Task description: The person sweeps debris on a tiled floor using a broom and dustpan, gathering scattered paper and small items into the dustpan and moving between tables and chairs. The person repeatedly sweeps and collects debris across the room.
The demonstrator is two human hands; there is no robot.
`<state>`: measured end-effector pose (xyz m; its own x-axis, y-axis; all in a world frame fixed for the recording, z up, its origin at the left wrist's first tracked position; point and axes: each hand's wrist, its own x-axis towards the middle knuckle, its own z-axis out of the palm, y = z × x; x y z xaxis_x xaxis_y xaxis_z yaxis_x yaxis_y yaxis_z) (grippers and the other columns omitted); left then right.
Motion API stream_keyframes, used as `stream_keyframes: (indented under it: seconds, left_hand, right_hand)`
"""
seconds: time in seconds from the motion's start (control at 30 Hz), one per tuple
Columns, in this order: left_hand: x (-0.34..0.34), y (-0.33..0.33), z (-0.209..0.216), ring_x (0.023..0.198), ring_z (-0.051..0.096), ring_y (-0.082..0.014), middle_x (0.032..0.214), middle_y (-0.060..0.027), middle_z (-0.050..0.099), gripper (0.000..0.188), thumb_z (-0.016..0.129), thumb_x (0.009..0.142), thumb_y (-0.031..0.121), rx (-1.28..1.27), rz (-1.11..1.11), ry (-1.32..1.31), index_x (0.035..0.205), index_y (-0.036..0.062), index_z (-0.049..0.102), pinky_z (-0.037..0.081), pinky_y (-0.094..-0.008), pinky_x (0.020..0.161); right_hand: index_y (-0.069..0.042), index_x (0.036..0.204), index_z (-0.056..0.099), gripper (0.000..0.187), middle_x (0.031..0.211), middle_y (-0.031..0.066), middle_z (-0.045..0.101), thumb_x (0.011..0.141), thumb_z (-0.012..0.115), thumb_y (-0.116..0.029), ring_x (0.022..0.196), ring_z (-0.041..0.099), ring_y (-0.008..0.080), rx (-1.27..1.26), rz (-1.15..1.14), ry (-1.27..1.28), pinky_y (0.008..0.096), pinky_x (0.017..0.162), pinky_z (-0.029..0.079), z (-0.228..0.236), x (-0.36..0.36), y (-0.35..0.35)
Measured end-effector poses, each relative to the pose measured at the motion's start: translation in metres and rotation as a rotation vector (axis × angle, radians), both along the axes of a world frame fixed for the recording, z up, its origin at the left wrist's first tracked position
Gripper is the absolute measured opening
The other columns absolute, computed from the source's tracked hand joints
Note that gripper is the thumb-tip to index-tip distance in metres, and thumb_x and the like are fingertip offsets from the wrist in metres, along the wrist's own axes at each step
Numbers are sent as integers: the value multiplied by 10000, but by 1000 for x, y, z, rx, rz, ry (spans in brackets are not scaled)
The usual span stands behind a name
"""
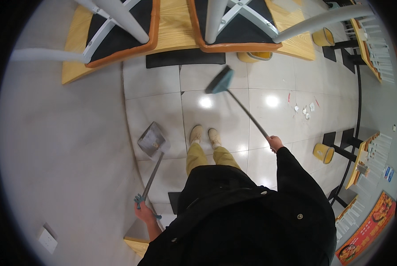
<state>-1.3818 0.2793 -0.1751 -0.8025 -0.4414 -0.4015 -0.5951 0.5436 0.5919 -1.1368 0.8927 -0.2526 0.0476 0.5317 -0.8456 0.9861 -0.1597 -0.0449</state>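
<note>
My right hand grips the end of a broom handle, out to the right. The broom, with a teal head and dark bristles, is tilted away ahead of my feet; its head is slightly blurred. Low on the left, my left hand is closed round the dark handle of a long-handled dustpan. Something blue-grey shows at the fingers and wrist of that hand. Inside the dustpan's greyish pan lies some debris, too unclear to name. The pan sits left of my shoes, near the wall.
Upturned stools with orange edges rest on a wooden table ahead. Paper scraps and red slivers lie on the tiles to the right. Yellow bins stand by tables along the right. A plain wall bounds the left.
</note>
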Motion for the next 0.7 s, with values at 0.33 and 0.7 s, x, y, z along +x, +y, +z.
stream_keyframes:
  seconds: [0.33, 0.7]
  left_hand:
    - [-54, 44, 4, 646, 471, -124, 774, -59, 561, 396, 564, 759, 152, 27, -126, -52, 1067, -94, 528, 384, -253, 588]
    - [-59, 65, 21, 358, 400, -125, 556, -42, 459, 464, 566, 735, 142, 50, -113, -57, 1137, -69, 469, 305, -267, 344]
  right_hand:
    - [-18, 926, 512, 359, 554, 55, 456, 865, 474, -370, 373, 411, 131, -132, -490, 408, 277, 339, 340, 60, -4, -4]
    - [-35, 874, 463, 320, 577, 66, 471, 896, 440, -353, 382, 413, 131, -79, -644, 491, 283, 335, 363, -4, -64, 11]
